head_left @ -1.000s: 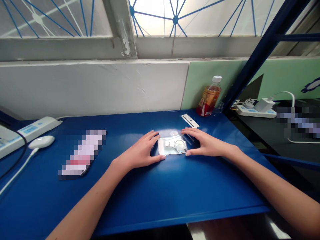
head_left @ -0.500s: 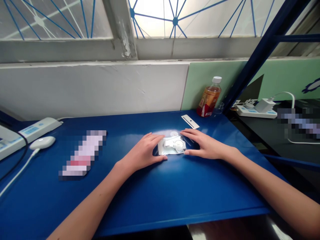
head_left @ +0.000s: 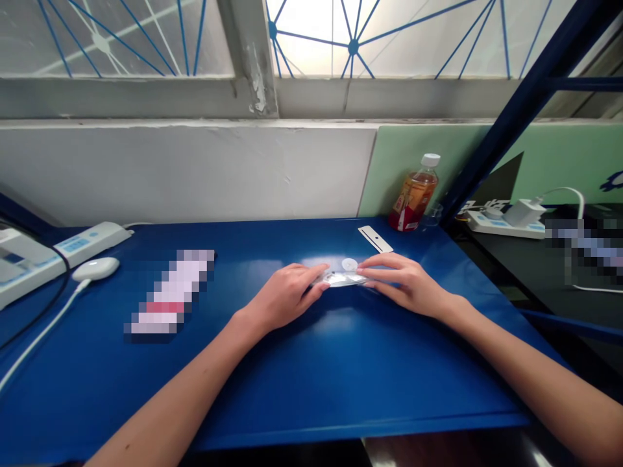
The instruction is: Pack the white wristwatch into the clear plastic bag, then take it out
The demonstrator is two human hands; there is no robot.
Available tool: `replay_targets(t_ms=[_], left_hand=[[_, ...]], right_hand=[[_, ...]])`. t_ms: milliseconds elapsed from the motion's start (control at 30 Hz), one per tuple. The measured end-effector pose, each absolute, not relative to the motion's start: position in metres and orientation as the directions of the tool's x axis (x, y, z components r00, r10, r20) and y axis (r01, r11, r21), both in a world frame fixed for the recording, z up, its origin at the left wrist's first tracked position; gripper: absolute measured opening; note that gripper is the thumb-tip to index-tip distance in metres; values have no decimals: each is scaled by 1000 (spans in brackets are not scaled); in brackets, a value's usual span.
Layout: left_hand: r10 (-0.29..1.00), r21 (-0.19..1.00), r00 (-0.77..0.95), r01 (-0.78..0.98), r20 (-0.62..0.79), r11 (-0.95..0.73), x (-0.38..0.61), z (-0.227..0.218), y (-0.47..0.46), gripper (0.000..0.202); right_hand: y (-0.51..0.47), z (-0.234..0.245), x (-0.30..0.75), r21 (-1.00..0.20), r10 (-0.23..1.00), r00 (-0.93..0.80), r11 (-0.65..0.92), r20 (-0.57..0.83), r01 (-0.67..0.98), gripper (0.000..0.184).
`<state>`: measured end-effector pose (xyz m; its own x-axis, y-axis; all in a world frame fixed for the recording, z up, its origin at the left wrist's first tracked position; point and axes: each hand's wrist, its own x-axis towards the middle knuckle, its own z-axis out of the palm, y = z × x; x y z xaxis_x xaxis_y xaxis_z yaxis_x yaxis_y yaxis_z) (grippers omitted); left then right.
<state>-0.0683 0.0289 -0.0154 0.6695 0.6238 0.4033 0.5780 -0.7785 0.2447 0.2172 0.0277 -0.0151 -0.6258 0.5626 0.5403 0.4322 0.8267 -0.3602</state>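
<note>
Pinching a small clear packet (head_left: 344,279) at both ends, the left hand (head_left: 282,298) and right hand (head_left: 406,285) are now tilting it edge-up off the blue table (head_left: 341,370), no longer flat.

Bottle (head_left: 415,195) (amber drink), white strip (head_left: 375,239)

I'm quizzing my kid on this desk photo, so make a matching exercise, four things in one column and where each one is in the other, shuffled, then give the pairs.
1. clear bag
2. bottle
3. white strip
4. mouse

A. far left of the table
B. back right corner
C. between left hand and right hand
D. flat, just in front of the bottle

Pairs: 1-C, 2-B, 3-D, 4-A
</note>
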Motion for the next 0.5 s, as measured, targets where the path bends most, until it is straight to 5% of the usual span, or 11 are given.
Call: replay_targets(t_ms=[100,200,300,400,500], left_hand=[[582,269,620,528,525,-806,-67,-18,28,32],[538,263,554,500,636,-825,-65,-19,26,32],[575,277,587,522,570,-807,-64,-17,24,41],[659,319,665,576,352,-752,-64,-16,23,66],[694,364,685,603,219,-710,-66,-15,25,73]], right_hand=[[23,-12,212,-536,677,-473,736,564,413,19],[21,-10,207,-742,849,-310,526,428,416,18],[25,-14,203,-859,928,-262,351,265,373,28],[28,-22,201,-833,933,-266,342,244,434,31],[28,-30,202,-649,884,-332,468,330,600,29]])
